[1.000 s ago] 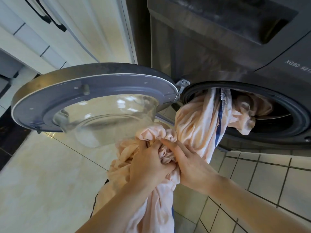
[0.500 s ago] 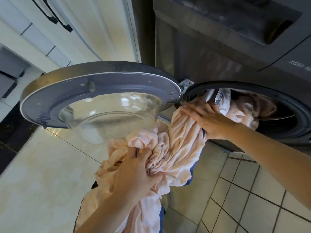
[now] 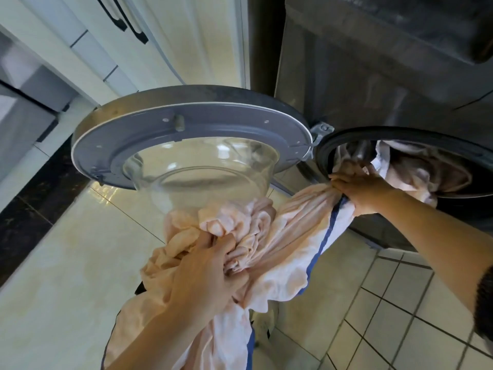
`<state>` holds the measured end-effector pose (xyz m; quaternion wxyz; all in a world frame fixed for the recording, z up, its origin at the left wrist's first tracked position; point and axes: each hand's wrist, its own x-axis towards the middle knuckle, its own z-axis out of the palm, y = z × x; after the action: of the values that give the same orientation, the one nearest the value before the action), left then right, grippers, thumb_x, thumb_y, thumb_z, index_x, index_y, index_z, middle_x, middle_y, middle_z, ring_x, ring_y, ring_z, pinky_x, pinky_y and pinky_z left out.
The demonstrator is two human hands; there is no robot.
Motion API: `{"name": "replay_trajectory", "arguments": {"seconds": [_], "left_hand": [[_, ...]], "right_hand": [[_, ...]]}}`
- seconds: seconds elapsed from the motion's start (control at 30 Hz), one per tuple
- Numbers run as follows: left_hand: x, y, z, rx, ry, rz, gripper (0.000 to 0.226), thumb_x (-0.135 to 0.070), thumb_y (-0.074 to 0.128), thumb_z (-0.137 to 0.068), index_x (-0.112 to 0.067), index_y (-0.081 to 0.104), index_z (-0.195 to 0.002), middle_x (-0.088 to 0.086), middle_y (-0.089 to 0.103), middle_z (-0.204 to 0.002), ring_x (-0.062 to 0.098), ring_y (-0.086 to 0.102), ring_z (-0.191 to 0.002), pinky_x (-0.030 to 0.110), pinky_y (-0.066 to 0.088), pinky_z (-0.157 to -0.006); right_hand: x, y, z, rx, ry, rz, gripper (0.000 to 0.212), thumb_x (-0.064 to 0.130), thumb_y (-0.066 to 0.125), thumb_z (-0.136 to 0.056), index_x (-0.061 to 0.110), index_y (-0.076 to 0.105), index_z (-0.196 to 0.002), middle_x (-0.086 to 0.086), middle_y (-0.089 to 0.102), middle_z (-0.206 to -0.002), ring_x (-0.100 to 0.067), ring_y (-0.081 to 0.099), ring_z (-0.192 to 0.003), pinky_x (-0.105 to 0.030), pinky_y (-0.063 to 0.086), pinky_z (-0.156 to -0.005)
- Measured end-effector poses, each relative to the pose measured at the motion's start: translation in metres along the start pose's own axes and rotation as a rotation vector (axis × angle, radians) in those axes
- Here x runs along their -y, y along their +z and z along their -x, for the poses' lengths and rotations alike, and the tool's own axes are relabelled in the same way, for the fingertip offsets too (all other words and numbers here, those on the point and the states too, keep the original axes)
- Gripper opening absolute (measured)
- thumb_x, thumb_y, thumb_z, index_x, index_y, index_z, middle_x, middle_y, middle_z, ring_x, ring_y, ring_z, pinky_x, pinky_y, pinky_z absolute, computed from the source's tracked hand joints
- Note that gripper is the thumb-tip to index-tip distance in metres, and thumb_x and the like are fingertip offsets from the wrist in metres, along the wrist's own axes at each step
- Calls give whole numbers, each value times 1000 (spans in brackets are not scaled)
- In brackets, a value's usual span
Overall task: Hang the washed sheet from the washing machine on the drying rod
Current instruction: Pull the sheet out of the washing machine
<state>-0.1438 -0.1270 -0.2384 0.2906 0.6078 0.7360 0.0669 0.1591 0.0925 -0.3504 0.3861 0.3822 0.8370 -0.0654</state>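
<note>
Hauling pale-pink, blue-edged damp sheet from dark grey washing machine: left hand fisted on gathered bunch, right hand clenched at drum mouth; draw evenly, hand-over-hand, clear of floor.

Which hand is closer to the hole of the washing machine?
The right hand. It grips the sheet right at the drum opening. The left hand holds bunched sheet lower down, away from the opening, below the open door.

The sheet is pale peach with a blue edge stripe. The washing machine is dark grey, its door blue-grey around clear glass. Cream floor tiles at eight o'clock.
</note>
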Motion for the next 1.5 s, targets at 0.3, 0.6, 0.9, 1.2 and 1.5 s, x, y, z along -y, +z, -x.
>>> {"name": "replay_trajectory", "arguments": {"seconds": [0.3,0.6,0.9,1.2,1.5], "left_hand": [[29,-23,16,-8,-36,-79,46,-38,75,-57,-31,59,-99,-4,52,-100,20,57,-72,27,45,-45],[39,-58,50,-6,-137,-164,55,-37,86,-56,-29,62,-105,1,52,-111,24,61,-75,26,45,-47],[22,-122,78,-125,-120,-214,48,-41,78,-65,-24,59,-106,3,51,-108,23,59,-81,32,51,-53],[3,-196,92,-213,-98,-252,49,-47,73,-72,-26,56,-113,3,50,-119,20,56,-91,27,49,-64],[15,-274,71,-280,24,-177,45,-44,73,-70,-27,53,-107,2,45,-121,20,54,-87,30,48,-58]], "right_hand": [[28,27,14,-220,-153,-167,30,33,51,-83,26,60,-111,-5,45,-137,-27,36,-135,-50,24,-101],[52,2,67,-557,-69,-145,43,9,80,-54,10,63,-93,-13,68,-90,-33,64,-92,-51,43,-72],[79,-57,150,-812,-60,-190,53,0,71,-42,9,62,-93,-11,65,-83,-30,56,-88,-49,33,-84],[94,-153,216,-775,-42,-401,75,15,85,-59,19,46,-123,-8,64,-92,-33,61,-86,-43,51,-82],[118,-238,259,-893,18,-449,69,12,80,-72,27,42,-127,-7,58,-101,-31,57,-89,-40,51,-70]]}}
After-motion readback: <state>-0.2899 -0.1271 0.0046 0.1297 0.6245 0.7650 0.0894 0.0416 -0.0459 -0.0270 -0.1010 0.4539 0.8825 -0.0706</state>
